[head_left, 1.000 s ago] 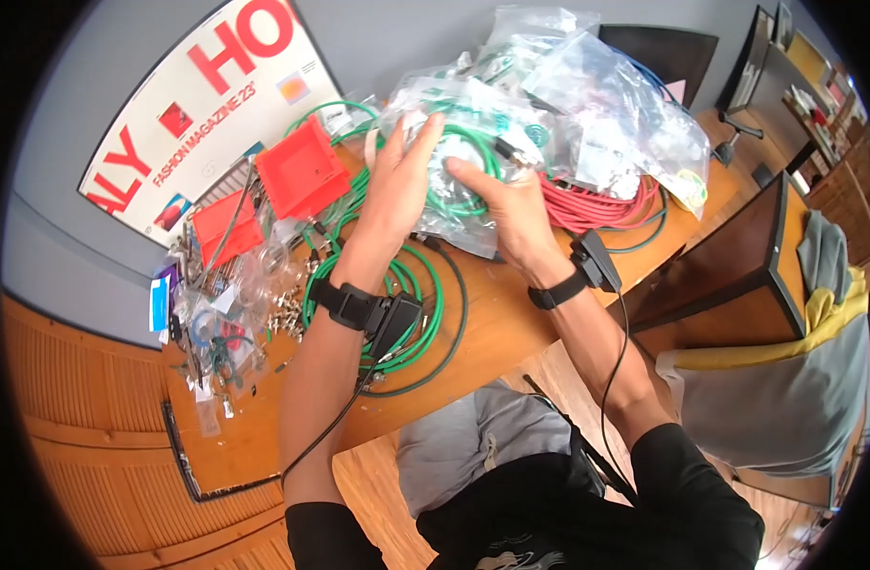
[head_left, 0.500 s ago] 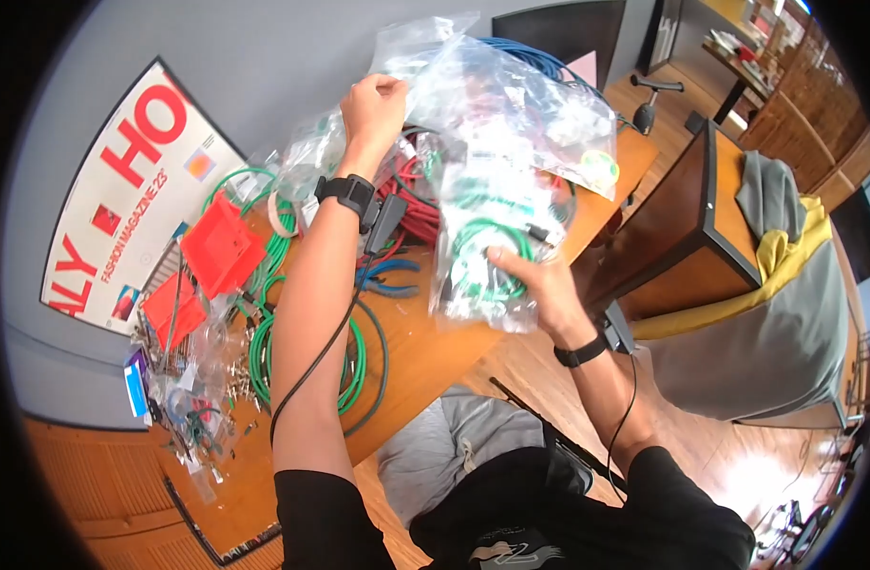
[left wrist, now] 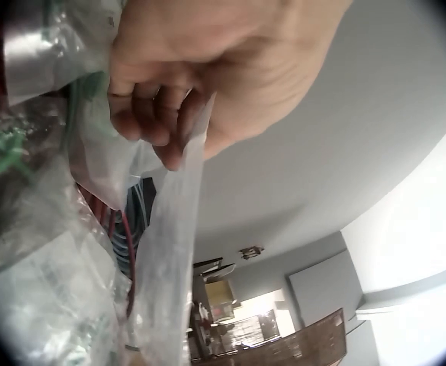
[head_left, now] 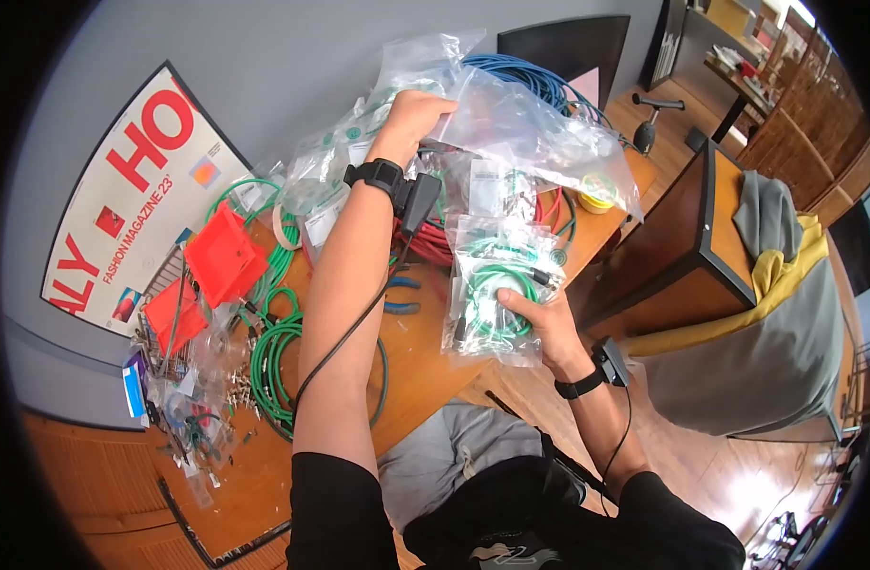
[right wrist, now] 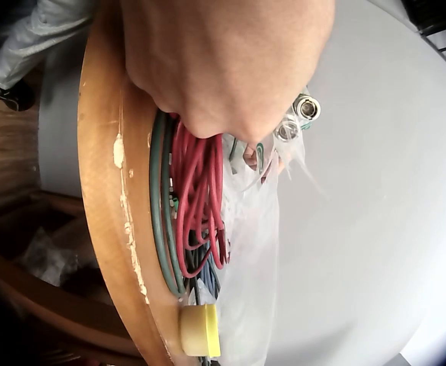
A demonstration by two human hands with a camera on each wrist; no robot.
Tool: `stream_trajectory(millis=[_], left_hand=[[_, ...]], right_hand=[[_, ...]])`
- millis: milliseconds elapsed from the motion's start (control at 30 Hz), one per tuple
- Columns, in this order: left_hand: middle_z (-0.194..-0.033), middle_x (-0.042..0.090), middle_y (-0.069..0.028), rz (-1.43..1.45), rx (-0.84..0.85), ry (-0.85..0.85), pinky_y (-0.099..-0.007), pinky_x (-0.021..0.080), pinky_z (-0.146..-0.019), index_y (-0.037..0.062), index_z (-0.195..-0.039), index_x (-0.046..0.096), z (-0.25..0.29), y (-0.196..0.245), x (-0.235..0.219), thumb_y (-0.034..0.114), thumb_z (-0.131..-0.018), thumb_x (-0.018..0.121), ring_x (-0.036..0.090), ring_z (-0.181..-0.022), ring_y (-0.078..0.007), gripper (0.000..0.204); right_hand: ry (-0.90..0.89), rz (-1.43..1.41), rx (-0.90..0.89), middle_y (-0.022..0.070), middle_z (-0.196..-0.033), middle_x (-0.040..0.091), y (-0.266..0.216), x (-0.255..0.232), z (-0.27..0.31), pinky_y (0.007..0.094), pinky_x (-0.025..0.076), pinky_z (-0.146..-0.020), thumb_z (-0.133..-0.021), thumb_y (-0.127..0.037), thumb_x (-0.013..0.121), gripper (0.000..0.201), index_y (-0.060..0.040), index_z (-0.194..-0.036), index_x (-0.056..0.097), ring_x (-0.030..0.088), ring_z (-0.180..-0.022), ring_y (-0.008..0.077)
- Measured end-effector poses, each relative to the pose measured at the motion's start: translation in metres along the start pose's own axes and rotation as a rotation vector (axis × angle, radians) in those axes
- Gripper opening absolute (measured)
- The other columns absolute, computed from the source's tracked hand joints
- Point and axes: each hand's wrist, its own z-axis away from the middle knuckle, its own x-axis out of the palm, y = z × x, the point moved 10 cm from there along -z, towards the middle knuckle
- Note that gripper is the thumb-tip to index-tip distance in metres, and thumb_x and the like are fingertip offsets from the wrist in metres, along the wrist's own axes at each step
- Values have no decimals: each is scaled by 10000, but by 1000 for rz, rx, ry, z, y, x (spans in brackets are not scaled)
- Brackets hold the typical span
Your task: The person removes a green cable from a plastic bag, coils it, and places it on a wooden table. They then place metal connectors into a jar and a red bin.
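My right hand [head_left: 546, 328] grips a clear plastic bag [head_left: 465, 328] by its side, the thumb lying across its front. Inside it a coiled green cable [head_left: 528, 282] shows, with dark ends. Further back, my left hand [head_left: 416, 116] pinches the edge of a large clear plastic bag [head_left: 539, 123], which spreads off to the right over the pile. In the left wrist view that bag's edge [left wrist: 179, 244] hangs from the curled fingers. A metal connector [right wrist: 308, 108] pokes out beyond the right hand in the right wrist view.
Red cables [right wrist: 196, 198] and a yellow-topped tub [right wrist: 200, 330] lie near the table edge. Blue cable [head_left: 520, 74] is coiled at the back. Blue-handled pliers [head_left: 401, 308], coiled green cable [head_left: 268, 366], red bins [head_left: 228, 256] and loose connectors [head_left: 240, 388] stand leftward.
Both hands were on the bag of green cable; the left let go and took the large bag's edge, now drawn rightward. The right hand brought its bag nearer and lower.
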Motion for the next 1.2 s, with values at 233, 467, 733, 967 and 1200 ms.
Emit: stream_trajectory(millis=[233, 467, 733, 967, 1200], left_hand=[[-878, 716, -91, 419, 144, 35, -287, 520, -677, -21, -930, 708, 40, 29, -36, 65, -835, 762, 675, -821, -159, 139], [-1078, 700, -156, 488, 336, 94, -436, 629, -879, -14, -929, 614, 137, 83, -139, 28, -957, 642, 701, -987, -243, 58], [-958, 724, -110, -101, 539, 717, -264, 508, -870, -5, -893, 653, 369, 108, -287, 36, -908, 740, 661, -924, -131, 98], [-934, 688, -103, -193, 725, 1213, -268, 525, -798, 22, -806, 586, 533, 91, -356, -56, -805, 810, 632, -875, -133, 238], [-915, 660, -101, -471, 821, 1452, -275, 555, -796, -5, -853, 599, 614, 127, -335, -86, -794, 799, 633, -860, -134, 223]], right_hand=[[-14, 12, -15, 43, -1132, 695, 2, 6, 5, 294, 535, -877, -847, -43, 799, 446, -7, -1252, 617, 656, -996, 130], [-47, -4, 14, 41, -1139, 686, 0, 22, 12, 301, 535, -877, -877, -49, 767, 433, -16, -1277, 606, 656, -995, 134], [-212, 40, 74, 51, -1154, 680, 21, 87, 14, 307, 531, -891, -884, -111, 769, 467, -18, -1305, 588, 658, -1005, 143], [-424, 138, 74, 55, -1177, 672, 39, 183, 25, 306, 528, -896, -880, -114, 761, 493, -12, -1325, 576, 654, -1020, 147], [-516, 116, 58, 60, -1181, 681, 51, 239, 32, 296, 513, -920, -874, -77, 767, 474, -2, -1308, 591, 652, -1024, 138]])
